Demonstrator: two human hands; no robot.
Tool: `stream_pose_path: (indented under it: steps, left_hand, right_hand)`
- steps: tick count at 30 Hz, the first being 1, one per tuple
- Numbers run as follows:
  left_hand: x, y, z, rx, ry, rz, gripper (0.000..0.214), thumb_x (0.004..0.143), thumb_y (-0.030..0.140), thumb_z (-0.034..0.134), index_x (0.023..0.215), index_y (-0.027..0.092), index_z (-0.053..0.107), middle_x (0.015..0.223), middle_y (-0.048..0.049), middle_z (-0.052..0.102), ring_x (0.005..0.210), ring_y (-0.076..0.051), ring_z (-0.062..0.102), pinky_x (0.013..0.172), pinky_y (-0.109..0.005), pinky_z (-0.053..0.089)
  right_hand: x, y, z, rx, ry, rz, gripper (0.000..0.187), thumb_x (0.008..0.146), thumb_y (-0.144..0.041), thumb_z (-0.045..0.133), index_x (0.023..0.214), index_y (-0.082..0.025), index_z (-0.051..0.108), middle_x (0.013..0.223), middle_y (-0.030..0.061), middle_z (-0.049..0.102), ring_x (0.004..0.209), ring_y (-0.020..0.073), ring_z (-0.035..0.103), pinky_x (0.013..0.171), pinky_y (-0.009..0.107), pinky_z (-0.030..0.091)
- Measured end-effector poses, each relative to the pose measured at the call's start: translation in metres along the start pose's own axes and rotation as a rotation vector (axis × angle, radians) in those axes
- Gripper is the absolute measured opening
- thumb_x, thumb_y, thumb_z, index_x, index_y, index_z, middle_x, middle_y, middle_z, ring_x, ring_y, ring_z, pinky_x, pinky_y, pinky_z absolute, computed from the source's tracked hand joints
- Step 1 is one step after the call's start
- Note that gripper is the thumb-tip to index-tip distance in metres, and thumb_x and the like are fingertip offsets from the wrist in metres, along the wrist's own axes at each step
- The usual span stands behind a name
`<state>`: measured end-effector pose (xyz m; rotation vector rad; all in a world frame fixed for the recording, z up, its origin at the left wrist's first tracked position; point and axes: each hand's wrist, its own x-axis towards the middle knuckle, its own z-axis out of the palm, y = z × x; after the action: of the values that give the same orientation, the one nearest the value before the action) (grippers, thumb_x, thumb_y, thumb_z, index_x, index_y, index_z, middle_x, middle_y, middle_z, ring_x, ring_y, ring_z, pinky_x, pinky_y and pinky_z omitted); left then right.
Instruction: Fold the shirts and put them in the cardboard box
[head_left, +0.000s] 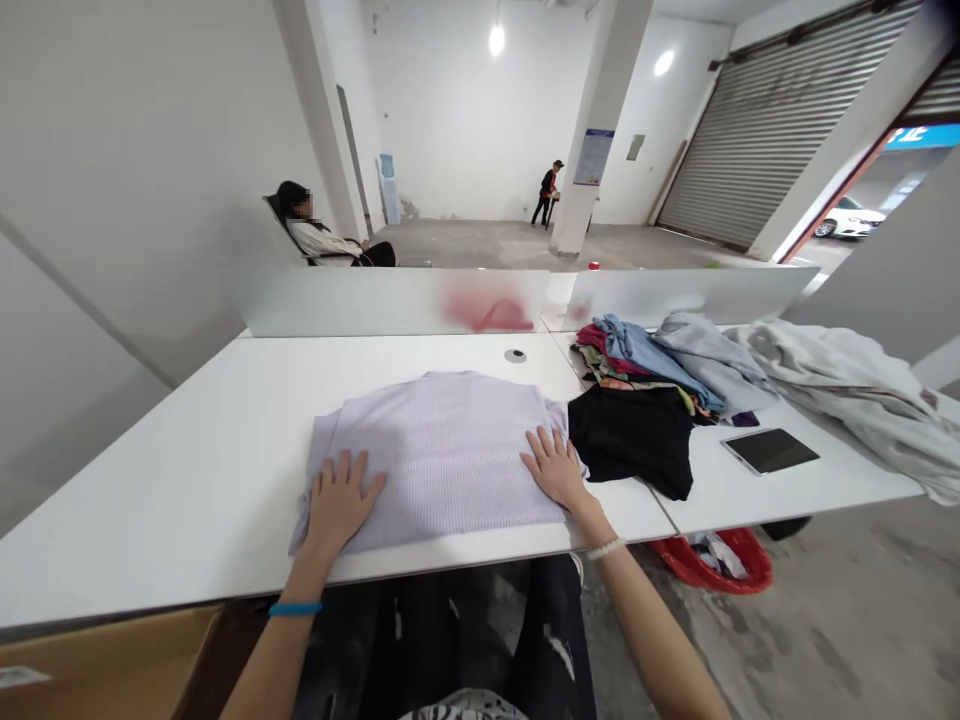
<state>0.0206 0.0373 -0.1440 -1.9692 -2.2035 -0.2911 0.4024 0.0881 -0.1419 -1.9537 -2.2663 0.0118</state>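
A pale lilac, finely striped shirt (450,450) lies flat and partly folded on the white table (187,480). My left hand (341,505) rests on its left side, fingers spread. On the right side of the cloth my right hand (555,468) lies flat, its fingers apart. Neither hand grips the fabric. A folded black garment (634,435) touches the shirt's right edge, close to my right hand.
Behind the black garment is a pile of mixed clothes (652,360), with a whitish heap of cloth (840,370) beyond. A tablet (771,451) lies at right. Frosted partitions (360,300) line the back edge. Below are a red-lined bin (750,575) and a cardboard box (105,660).
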Motion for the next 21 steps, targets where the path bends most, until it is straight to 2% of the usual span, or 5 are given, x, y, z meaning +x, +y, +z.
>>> stream_pose_path:
  steps: [8, 11, 15, 17, 21]
  left_hand:
    - [-0.051, -0.014, -0.010, -0.074, 0.016, 0.078, 0.068, 0.087, 0.052, 0.032, 0.135, 0.005, 0.046, 0.146, -0.0224, 0.034, 0.139, -0.041, 0.017, 0.108, -0.058, 0.018]
    - [-0.063, 0.014, -0.023, -0.138, 0.137, 0.187, 0.067, 0.089, 0.055, 0.031, 0.129, 0.006, 0.052, 0.144, -0.0205, 0.038, 0.140, -0.040, 0.011, 0.108, -0.062, 0.014]
    - [-0.095, 0.077, -0.041, -0.208, 0.138, 0.643, 0.061, 0.089, 0.050, 0.040, 0.139, 0.014, 0.041, 0.146, -0.0108, 0.039, 0.142, -0.031, 0.014, 0.111, -0.055, 0.019]
    - [-0.106, 0.102, -0.043, -0.191, 0.121, 0.812, 0.058, 0.090, 0.040, 0.042, 0.142, 0.016, 0.035, 0.147, -0.0078, 0.037, 0.141, -0.030, 0.018, 0.113, -0.053, 0.018]
    - [-0.103, 0.115, -0.027, -0.167, 0.130, 0.903, 0.053, 0.089, 0.019, 0.039, 0.142, 0.016, 0.037, 0.147, -0.0070, 0.036, 0.139, -0.028, 0.024, 0.112, -0.048, 0.024]
  right_hand:
    - [-0.080, -0.006, -0.016, 0.497, 0.148, 0.032, 0.049, 0.092, -0.044, 0.040, 0.135, -0.021, 0.047, 0.146, 0.0103, 0.038, 0.140, 0.0292, 0.023, 0.111, 0.056, 0.016]
    - [-0.117, -0.007, -0.030, 0.832, 0.455, 0.125, 0.042, 0.091, -0.039, 0.041, 0.126, -0.019, 0.053, 0.137, 0.0125, 0.047, 0.132, 0.0238, 0.038, 0.109, 0.047, 0.028]
    - [-0.171, -0.006, -0.017, 1.068, 0.851, 0.599, 0.042, 0.084, -0.045, 0.051, 0.114, -0.017, 0.053, 0.111, 0.0097, 0.059, 0.104, 0.0195, 0.056, 0.094, 0.038, 0.043]
    - [-0.190, -0.009, -0.001, 1.220, 0.759, 0.764, 0.047, 0.078, -0.053, 0.055, 0.108, -0.017, 0.053, 0.096, 0.0062, 0.061, 0.090, 0.0182, 0.060, 0.083, 0.034, 0.048]
    - [-0.206, -0.032, 0.015, 1.492, 0.233, 0.748, 0.044, 0.078, -0.051, 0.062, 0.102, -0.015, 0.058, 0.087, 0.0054, 0.063, 0.082, 0.0181, 0.062, 0.072, 0.031, 0.051]
